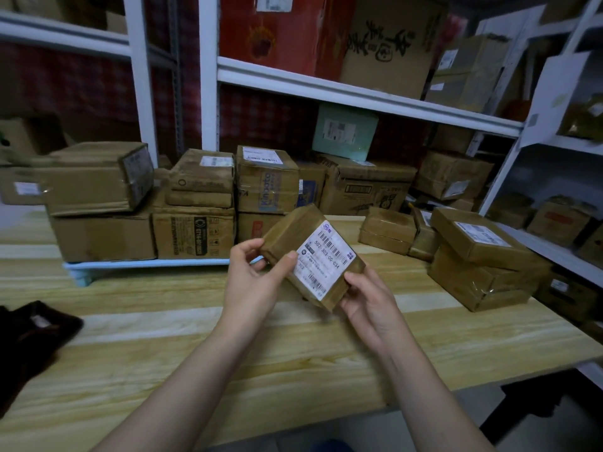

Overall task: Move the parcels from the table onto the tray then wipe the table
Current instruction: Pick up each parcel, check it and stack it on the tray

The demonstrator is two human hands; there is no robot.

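Left hand (253, 275) and right hand (365, 296) both clamp a small parcel (313, 259) (label up) above the table (293, 353); recommended: carry it level to the far-left tray (146, 264), seating it squarely on stacked boxes.

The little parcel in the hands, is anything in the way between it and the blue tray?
No, nothing visible blocks it. The small parcel is held up by the left hand and right hand just right of the tray. But the tray looks full, so it may have to go on top of the stacked boxes.
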